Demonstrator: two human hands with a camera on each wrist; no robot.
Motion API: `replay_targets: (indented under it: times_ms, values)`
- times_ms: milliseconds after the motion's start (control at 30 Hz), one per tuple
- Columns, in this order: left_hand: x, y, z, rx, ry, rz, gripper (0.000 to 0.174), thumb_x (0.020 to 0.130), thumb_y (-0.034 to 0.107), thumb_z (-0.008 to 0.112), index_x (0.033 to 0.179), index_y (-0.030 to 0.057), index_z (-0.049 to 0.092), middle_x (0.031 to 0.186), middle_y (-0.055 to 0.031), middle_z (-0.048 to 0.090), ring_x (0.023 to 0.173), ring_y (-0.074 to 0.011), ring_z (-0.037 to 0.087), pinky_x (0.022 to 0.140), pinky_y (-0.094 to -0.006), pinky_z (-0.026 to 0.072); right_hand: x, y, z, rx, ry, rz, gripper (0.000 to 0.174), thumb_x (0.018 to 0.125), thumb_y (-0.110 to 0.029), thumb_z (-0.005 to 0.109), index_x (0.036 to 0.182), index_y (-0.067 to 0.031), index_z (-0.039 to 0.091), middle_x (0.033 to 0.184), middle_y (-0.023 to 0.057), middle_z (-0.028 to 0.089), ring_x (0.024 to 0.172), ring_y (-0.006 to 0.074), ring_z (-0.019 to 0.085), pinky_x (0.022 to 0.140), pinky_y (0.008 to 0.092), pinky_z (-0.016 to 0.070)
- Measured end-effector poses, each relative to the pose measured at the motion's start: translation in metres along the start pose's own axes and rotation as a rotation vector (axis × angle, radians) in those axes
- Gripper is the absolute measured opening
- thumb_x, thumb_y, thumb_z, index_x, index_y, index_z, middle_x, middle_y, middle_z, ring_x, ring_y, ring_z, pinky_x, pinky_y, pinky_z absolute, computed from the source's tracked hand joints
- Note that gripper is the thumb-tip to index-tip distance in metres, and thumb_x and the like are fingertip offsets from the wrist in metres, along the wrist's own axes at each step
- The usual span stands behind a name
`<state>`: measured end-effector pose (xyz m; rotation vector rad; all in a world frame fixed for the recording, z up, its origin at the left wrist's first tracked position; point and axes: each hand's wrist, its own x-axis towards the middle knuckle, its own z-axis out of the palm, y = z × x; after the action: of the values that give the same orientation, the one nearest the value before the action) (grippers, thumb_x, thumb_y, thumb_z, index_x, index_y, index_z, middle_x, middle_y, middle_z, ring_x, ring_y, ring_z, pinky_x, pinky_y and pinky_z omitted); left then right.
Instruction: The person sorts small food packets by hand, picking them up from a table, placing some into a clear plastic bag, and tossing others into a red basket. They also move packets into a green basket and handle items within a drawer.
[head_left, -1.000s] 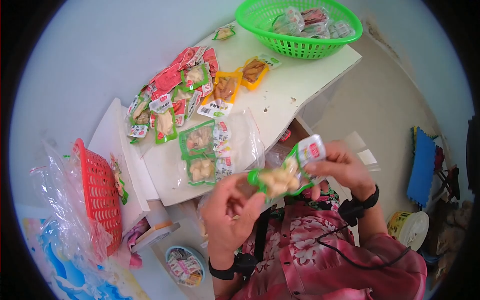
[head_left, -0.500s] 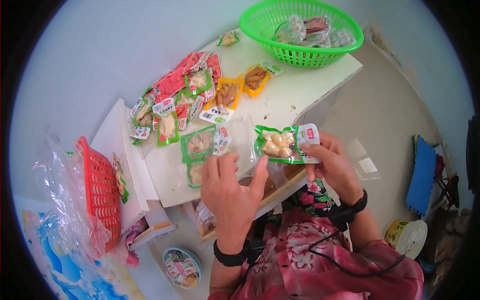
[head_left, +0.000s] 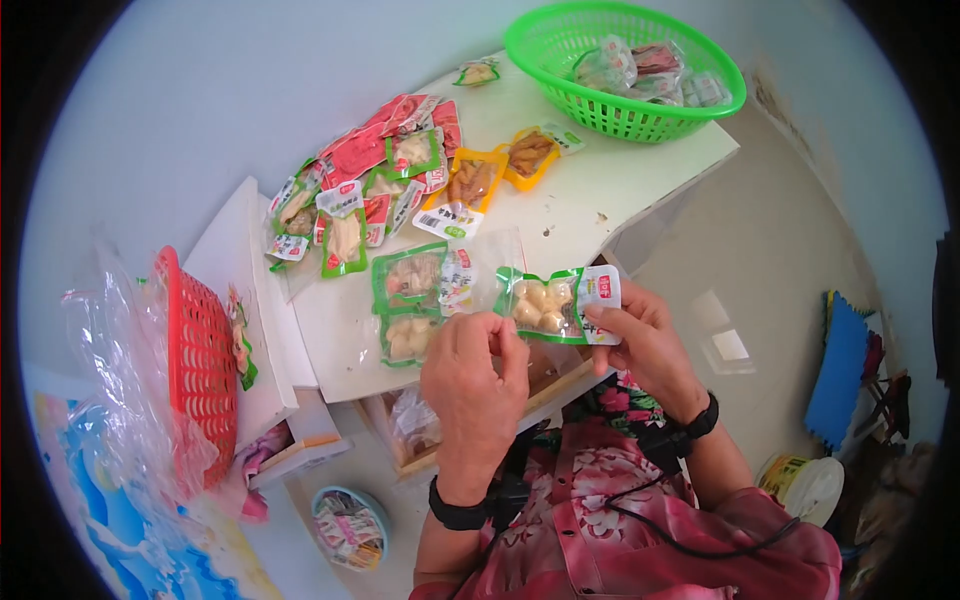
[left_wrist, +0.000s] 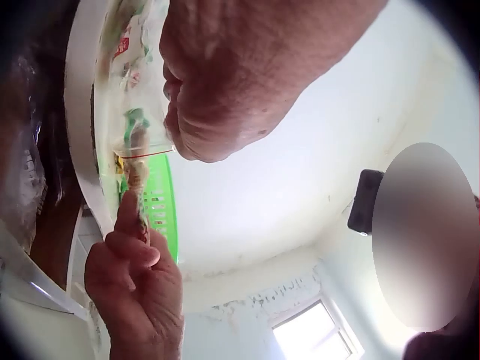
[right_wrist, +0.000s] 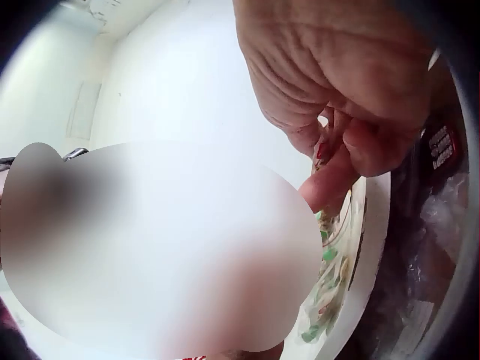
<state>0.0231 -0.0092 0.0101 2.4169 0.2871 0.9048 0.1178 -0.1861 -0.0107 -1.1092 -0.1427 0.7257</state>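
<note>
The right hand (head_left: pixel 640 345) pinches the green-edged snack packet (head_left: pixel 545 305) by its white label end, thumb on top and fingers beneath, so the filled part juts out level towards the left hand (head_left: pixel 475 375). That hand's curled fingers nip the near lip of the clear plastic bag (head_left: pixel 495 255), holding it up off the white table (head_left: pixel 600 190) right beside the packet's free end. Two similar packets (head_left: pixel 410 275) lie in the bag just beyond its knuckles.

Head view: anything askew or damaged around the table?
Yes. The red basket at the left stands tipped on its side, unlike the upright green basket. The tabletop also shows small dark marks, possibly chips, toward its right side.
</note>
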Motion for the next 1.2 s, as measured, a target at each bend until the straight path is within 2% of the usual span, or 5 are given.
replay_targets:
  times_ms: [300, 700, 900, 1033, 1200]
  values:
    - [0.008, 0.012, -0.001, 0.022, 0.063, 0.056, 0.016, 0.084, 0.003, 0.072, 0.089, 0.0062, 0.058, 0.078, -0.0107, 0.059, 0.072, -0.0319, 0.062, 0.061, -0.0446, 0.0495, 0.022, -0.003, 0.027, -0.170, -0.174, 0.016, 0.023, 0.101, -0.018, 0.065, 0.116, -0.0001, 0.069, 0.088, 0.0003, 0.069, 0.051, 0.0016, 0.048, 0.042, 0.0186, 0.0360]
    - [0.003, 0.000, -0.007, -0.109, 0.075, 0.057, 0.013, 0.086, 0.005, 0.073, 0.092, 0.0045, 0.062, 0.079, -0.0091, 0.064, 0.065, -0.0266, 0.062, 0.058, -0.0378, 0.0480, 0.058, 0.010, 0.057, -0.316, -0.399, 0.217, 0.020, 0.102, -0.017, 0.060, 0.111, -0.0021, 0.069, 0.083, -0.0036, 0.064, 0.050, -0.0001, 0.043, 0.043, 0.0186, 0.0301]
    - [-0.012, -0.048, -0.051, 0.106, 0.319, -0.075, 0.031, 0.095, 0.006, 0.065, 0.125, -0.0018, 0.061, 0.121, -0.0181, 0.065, 0.103, -0.0266, 0.066, 0.082, -0.0355, 0.0523, 0.048, -0.001, 0.075, -0.371, -0.443, 0.217, 0.034, 0.102, -0.021, 0.065, 0.130, -0.0026, 0.061, 0.086, -0.0034, 0.064, 0.047, 0.0015, 0.041, 0.042, 0.0189, 0.0311]
    - [-0.024, -0.070, -0.059, -0.355, 0.259, -0.472, 0.059, 0.101, 0.008, 0.060, 0.153, -0.0054, 0.037, 0.151, -0.0247, 0.048, 0.139, -0.0329, 0.051, 0.113, -0.0396, 0.0429, 0.039, 0.001, 0.084, -0.415, -0.455, 0.145, 0.037, 0.102, -0.021, 0.065, 0.133, -0.0019, 0.059, 0.084, -0.0040, 0.063, 0.046, 0.0018, 0.041, 0.041, 0.0198, 0.0329]
    - [-0.034, -0.070, -0.047, -0.222, 0.213, -0.337, 0.058, 0.100, 0.011, 0.064, 0.151, -0.0052, 0.041, 0.147, -0.0241, 0.052, 0.133, -0.0321, 0.055, 0.107, -0.0390, 0.0465, 0.048, 0.017, 0.089, -0.513, -0.451, 0.108, 0.033, 0.102, -0.020, 0.064, 0.128, -0.0011, 0.061, 0.073, -0.0015, 0.061, 0.045, 0.0041, 0.045, 0.040, 0.0222, 0.0352]
